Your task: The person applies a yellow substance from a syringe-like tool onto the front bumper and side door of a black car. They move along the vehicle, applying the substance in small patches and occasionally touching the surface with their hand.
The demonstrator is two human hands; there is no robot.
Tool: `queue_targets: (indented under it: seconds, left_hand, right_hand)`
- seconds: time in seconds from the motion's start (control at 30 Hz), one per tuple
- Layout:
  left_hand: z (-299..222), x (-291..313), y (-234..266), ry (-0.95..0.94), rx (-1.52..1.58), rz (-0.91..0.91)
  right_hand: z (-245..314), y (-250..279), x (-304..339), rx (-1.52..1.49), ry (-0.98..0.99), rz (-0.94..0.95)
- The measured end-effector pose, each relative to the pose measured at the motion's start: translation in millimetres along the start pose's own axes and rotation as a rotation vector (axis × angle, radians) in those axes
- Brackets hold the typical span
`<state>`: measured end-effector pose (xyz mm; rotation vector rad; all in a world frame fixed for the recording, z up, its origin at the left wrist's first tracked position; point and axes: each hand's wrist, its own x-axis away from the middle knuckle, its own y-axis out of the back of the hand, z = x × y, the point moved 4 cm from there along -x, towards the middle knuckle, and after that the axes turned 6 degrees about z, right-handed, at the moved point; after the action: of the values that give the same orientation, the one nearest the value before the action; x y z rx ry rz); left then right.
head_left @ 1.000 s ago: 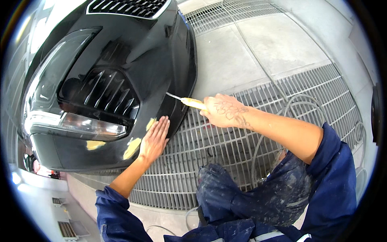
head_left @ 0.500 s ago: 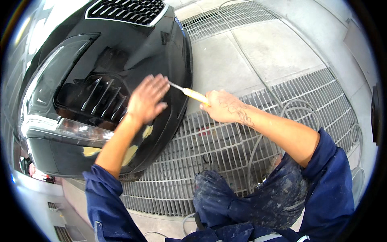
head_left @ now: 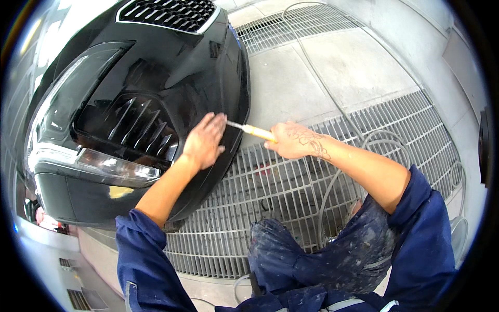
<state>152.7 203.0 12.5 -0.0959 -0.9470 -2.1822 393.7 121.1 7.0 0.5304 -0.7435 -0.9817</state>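
My left hand [head_left: 204, 143] lies palm down against the lower edge of a black car bumper [head_left: 200, 73], its fingers stretched out and close together. In my closed right hand [head_left: 292, 140] is a yellow-handled screwdriver [head_left: 260, 133]. Its thin metal shaft points left, and the end meets the fingertips of my left hand, which may hide the tip. A pale yellow patch [head_left: 120, 192] marks the bumper to the left of my left forearm. A clear lamp [head_left: 119, 165] and a slatted black vent [head_left: 139, 125] sit beside that arm.
Metal floor grating [head_left: 249, 208] runs under my knees, with paler concrete floor [head_left: 332, 73] beyond it. A grey hose [head_left: 317, 78] crosses the floor and loops on the right. The car's mesh grille [head_left: 166, 14] is at the top. A light wall [head_left: 416, 31] curves along the right.
My left hand has moved right and toward me along the bumper. My right hand and the screwdriver have shifted slightly the same way. Two yellow patches are now hidden behind my left forearm.
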Motion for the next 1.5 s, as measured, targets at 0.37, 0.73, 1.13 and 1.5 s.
queue_targets:
  seconds: [0.37, 0.73, 1.13, 1.5]
  left_hand:
    - [24, 44, 5, 0.035, 0.161, -0.15]
    - [87, -3, 60, 0.322, 0.112, -0.314]
    - [144, 6, 75, 0.498, -0.002, -0.393]
    - [186, -171, 63, 0.528, 0.061, -0.093]
  right_hand:
    - [17, 5, 14, 0.008, 0.01, 0.001]
    - [22, 24, 22, -0.099, -0.013, -0.175]
    - [23, 39, 17, -0.174, 0.019, -0.331]
    - [-25, 58, 7, -0.294, -0.155, -0.37]
